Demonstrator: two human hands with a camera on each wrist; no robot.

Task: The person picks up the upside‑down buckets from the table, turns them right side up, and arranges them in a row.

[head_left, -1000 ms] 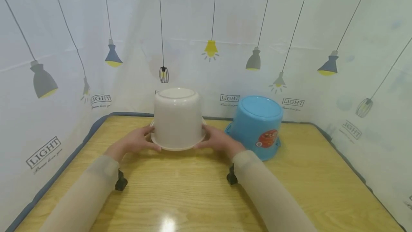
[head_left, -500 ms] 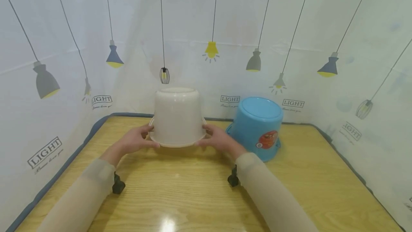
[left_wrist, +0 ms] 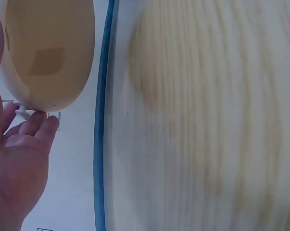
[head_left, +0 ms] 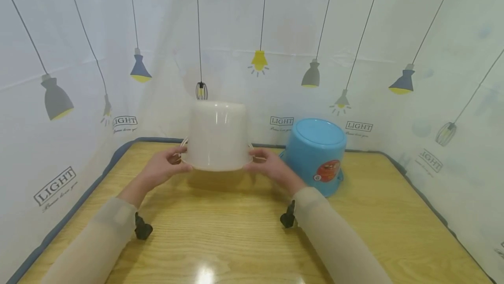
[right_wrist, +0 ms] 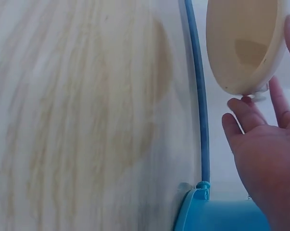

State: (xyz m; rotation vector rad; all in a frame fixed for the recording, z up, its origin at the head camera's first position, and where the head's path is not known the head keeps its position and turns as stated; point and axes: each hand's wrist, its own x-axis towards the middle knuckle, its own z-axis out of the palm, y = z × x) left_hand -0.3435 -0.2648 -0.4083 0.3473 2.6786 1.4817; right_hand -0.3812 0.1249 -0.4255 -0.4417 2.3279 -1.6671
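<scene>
The head view looks forward and down over the desk (head_left: pixel 212 240); the nearer wrist views share the white bucket (head_left: pixel 218 137), at ten o'clock left, two o'clock right.

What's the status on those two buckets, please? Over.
Left hand and right hand hold opposite sides of white bucket. White bucket mouth-down, clear of wooden table. Blue bucket upside down near right hand; might obstruct that side.

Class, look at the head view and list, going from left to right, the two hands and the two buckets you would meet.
Left hand → white bucket → right hand → blue bucket
</scene>
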